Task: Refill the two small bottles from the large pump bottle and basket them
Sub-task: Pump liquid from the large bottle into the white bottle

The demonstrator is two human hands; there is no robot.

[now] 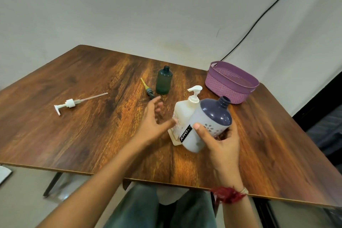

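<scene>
In the head view, nearest are the person's knees (157, 209), under the table (83, 135). Just beyond them the right hand (222, 140) grips a grey-and-navy bottle (209, 122), tilted, with its open neck toward 1 o'clock. The left hand (153, 122) is spread and empty, just beside the upright white pump bottle (183, 114).

I judge the first refill is about to start. Next, the open neck must go under the spout and the pump be pressed.

- **Small bottles:** two; the second is a green bottle (164, 80), uncapped, at 11 o'clock.
- **Pump bottle:** one.
- **Basket:** one purple basket (222, 87), at 1 o'clock.
- **Loose tops:** two, a nozzle cap (148, 89) beside the green bottle and a pump head (71, 103) at 9 o'clock.
</scene>
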